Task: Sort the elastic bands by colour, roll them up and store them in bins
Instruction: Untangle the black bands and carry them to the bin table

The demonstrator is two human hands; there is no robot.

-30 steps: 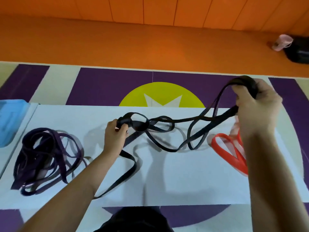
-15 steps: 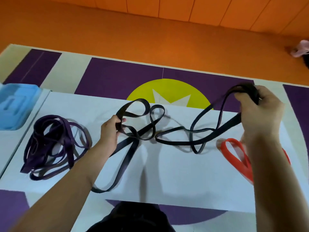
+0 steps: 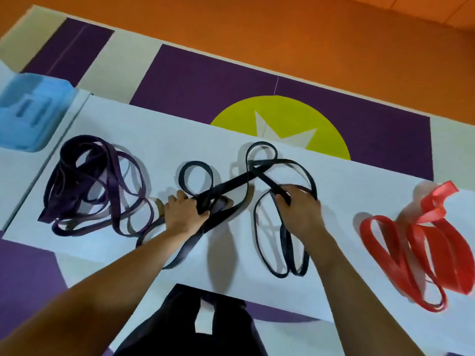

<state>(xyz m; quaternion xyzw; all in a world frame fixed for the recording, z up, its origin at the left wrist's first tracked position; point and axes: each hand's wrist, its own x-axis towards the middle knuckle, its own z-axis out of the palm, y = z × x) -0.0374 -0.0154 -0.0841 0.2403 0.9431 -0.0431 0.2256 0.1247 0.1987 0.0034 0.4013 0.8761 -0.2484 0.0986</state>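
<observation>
While your left hand (image 3: pixel 183 214) and right hand (image 3: pixel 299 209) each grip the black band (image 3: pixel 232 184) at the white table's (image 3: pixel 347 196) middle, its tangle runs side to side between them, both equally near.

**No legible writing in view**

No words, numbers, labels or brand marks can be read on the black band (image 3: pixel 231 184), the purple bands (image 3: pixel 63 160), the red bands (image 3: pixel 434 201) or the blue bin (image 3: pixel 28 111). The one sign is a white star (image 3: pixel 277 134) in a yellow-green circle (image 3: pixel 329 134) on the far floor mat (image 3: pixel 205 80).
</observation>
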